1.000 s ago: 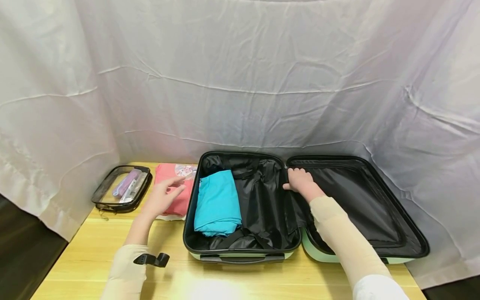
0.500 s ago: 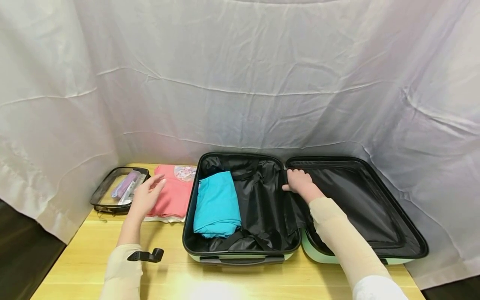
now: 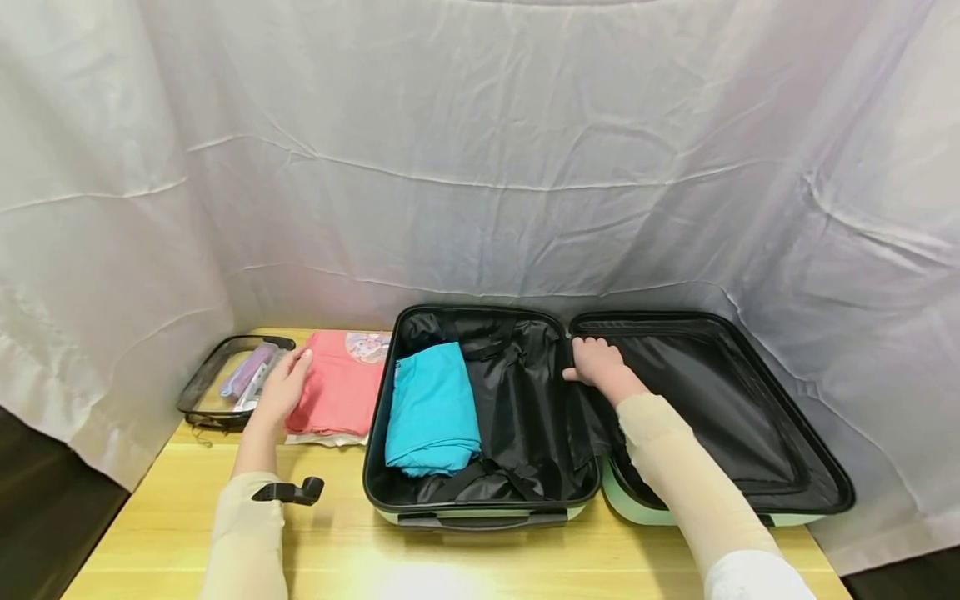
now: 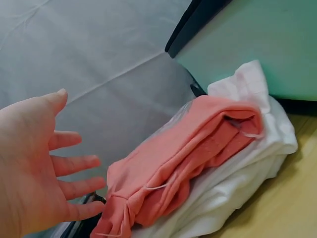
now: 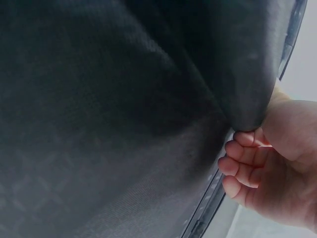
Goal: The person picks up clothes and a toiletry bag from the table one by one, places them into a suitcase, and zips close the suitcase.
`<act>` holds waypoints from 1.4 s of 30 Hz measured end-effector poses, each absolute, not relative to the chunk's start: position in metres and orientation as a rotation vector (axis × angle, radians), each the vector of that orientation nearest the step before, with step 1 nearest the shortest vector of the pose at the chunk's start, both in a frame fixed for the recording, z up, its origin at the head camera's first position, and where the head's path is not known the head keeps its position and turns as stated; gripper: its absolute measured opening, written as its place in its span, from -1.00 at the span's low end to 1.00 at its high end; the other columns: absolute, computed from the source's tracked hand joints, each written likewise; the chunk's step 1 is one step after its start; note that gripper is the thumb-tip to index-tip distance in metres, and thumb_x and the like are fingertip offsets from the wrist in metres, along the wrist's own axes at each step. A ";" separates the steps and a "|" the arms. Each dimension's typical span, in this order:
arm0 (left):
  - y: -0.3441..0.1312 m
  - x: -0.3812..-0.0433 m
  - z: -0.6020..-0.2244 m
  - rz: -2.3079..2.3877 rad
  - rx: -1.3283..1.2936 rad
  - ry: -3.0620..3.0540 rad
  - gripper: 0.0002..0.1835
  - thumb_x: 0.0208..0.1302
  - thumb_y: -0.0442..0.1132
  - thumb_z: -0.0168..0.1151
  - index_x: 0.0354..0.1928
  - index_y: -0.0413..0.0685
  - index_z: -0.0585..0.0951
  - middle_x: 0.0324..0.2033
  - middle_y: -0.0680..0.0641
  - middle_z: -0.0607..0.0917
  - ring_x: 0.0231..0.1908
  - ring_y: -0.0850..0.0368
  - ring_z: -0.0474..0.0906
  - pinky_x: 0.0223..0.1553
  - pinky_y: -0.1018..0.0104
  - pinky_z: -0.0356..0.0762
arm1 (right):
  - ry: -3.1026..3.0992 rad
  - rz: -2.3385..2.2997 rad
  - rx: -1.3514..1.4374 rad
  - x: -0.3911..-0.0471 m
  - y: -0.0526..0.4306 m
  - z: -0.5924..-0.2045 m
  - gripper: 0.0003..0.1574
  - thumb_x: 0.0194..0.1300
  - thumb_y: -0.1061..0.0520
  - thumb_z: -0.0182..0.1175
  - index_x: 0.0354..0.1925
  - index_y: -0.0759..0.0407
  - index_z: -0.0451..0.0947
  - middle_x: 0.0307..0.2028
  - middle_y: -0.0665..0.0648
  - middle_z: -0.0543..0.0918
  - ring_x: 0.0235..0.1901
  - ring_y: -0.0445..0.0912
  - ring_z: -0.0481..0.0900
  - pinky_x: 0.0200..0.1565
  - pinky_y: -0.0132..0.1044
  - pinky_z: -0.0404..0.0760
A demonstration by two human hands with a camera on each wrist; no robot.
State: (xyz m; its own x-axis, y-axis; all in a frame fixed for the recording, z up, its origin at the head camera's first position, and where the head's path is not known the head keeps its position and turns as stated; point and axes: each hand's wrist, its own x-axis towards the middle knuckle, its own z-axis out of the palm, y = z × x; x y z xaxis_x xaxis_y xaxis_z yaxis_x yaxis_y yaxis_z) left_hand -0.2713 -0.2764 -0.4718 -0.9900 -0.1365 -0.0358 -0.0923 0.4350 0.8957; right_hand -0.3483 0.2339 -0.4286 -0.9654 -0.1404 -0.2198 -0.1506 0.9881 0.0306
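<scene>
My left hand (image 3: 281,390) is at the left edge of a folded pink garment (image 3: 341,387). In the left wrist view, its fingers are spread and hold nothing, with the little fingertip right at the pink cloth. Beneath the pink garment lies a folded white cloth (image 4: 213,198). My right hand (image 3: 598,362) is at the hinge side of the open suitcase (image 3: 487,506), gripping the edge of its black fabric lining (image 5: 124,139) with curled fingers. A folded turquoise garment (image 3: 435,408) lies in the left part of the suitcase's left half.
A clear, black-edged pouch (image 3: 197,414) with a purple item inside stands at the far left of the wooden table (image 3: 337,550). The suitcase's other half (image 3: 712,408) lies open at the right. A pale curtain (image 3: 480,167) hangs behind everything.
My left hand has moved left and slightly down, from over the pink garment to its left edge. The right hand keeps hold of the lining in the same place.
</scene>
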 end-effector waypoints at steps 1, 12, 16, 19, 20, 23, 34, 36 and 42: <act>-0.277 -0.273 -0.472 -1.643 0.222 -2.634 -0.17 0.47 0.29 -0.35 0.53 -0.16 -0.01 0.42 -0.39 0.20 0.30 -0.34 0.27 0.27 -0.13 0.30 | 2.915 0.067 -0.216 -0.348 0.234 -0.429 -0.13 0.33 -0.19 0.20 0.30 0.40 0.26 0.26 0.49 0.38 0.24 0.39 0.32 0.21 0.25 0.38; -0.283 -0.290 -0.481 -1.673 0.268 -2.677 -0.17 0.49 0.25 -0.36 0.52 -0.24 -0.05 0.42 -0.40 0.16 -0.05 -0.26 0.42 0.13 0.00 0.36 | 2.923 0.075 -0.226 -0.348 0.231 -0.429 -0.12 0.32 -0.19 0.21 0.30 0.40 0.26 0.26 0.49 0.38 0.24 0.39 0.33 0.20 0.24 0.39; -0.284 -0.293 -0.487 -1.744 0.320 -2.659 -0.15 0.49 0.24 -0.36 0.51 -0.31 -0.11 0.48 -0.41 -0.01 0.40 -0.34 0.12 0.43 -0.10 0.10 | 2.932 0.075 -0.229 -0.349 0.231 -0.429 -0.14 0.32 -0.20 0.21 0.28 0.40 0.28 0.24 0.49 0.40 0.22 0.38 0.34 0.19 0.25 0.40; -0.285 -0.293 -0.491 -1.797 0.364 -2.648 -0.16 0.51 0.21 -0.37 0.51 -0.33 -0.15 0.50 -0.39 -0.11 0.50 -0.31 -0.18 0.50 -0.12 -0.16 | 2.923 0.071 -0.232 -0.348 0.230 -0.430 -0.13 0.32 -0.20 0.21 0.28 0.40 0.27 0.24 0.48 0.39 0.23 0.38 0.34 0.19 0.24 0.39; -0.286 -0.294 -0.492 -1.796 0.370 -2.650 -0.17 0.51 0.20 -0.36 0.51 -0.33 -0.14 0.50 -0.39 -0.10 0.51 -0.30 -0.18 0.51 -0.12 -0.16 | 2.920 0.070 -0.232 -0.348 0.230 -0.430 -0.13 0.32 -0.20 0.21 0.29 0.40 0.27 0.25 0.48 0.39 0.23 0.38 0.33 0.20 0.24 0.39; -0.287 -0.294 -0.494 -1.790 0.363 -2.654 -0.18 0.52 0.19 -0.37 0.50 -0.35 -0.11 0.49 -0.41 -0.06 0.49 -0.31 -0.12 0.49 -0.14 -0.12 | 2.914 0.069 -0.225 -0.348 0.230 -0.430 -0.13 0.32 -0.20 0.21 0.29 0.40 0.27 0.25 0.49 0.38 0.23 0.38 0.33 0.20 0.24 0.39; -0.287 -0.292 -0.483 -1.865 0.292 -2.643 -0.14 0.49 0.23 -0.26 0.50 -0.33 -0.06 0.50 -0.38 -0.04 0.49 -0.27 -0.10 0.48 -0.17 -0.09 | 2.903 0.074 -0.194 -0.349 0.232 -0.431 -0.12 0.33 -0.22 0.19 0.30 0.39 0.26 0.25 0.48 0.38 0.24 0.37 0.33 0.20 0.22 0.40; -0.284 -0.292 -0.480 -1.837 0.275 -2.677 -0.13 0.46 0.25 -0.18 0.51 -0.28 -0.03 0.51 -0.35 -0.04 0.51 -0.27 -0.15 0.49 -0.18 -0.13 | 2.909 0.069 -0.197 -0.348 0.233 -0.431 -0.12 0.32 -0.21 0.20 0.29 0.39 0.26 0.25 0.48 0.38 0.23 0.37 0.34 0.20 0.22 0.40; -0.275 -0.296 -0.477 -1.707 0.192 -2.805 -0.22 0.45 0.15 -0.02 0.48 -0.24 0.13 0.48 -0.34 0.09 0.49 -0.27 -0.07 0.48 -0.17 -0.08 | 2.916 0.053 -0.201 -0.349 0.236 -0.430 -0.13 0.32 -0.19 0.21 0.29 0.40 0.26 0.25 0.50 0.38 0.23 0.39 0.33 0.19 0.24 0.39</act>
State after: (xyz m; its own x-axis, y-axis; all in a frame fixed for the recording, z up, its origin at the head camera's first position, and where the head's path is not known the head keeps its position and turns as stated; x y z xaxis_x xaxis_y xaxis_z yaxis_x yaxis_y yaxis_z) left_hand -0.2960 -0.2751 -0.4770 -0.9823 -0.0229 -0.1858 -0.1755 0.4574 0.8717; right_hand -0.3487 0.2355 -0.4304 -0.9668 -0.1319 -0.2188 -0.1398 0.9900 0.0210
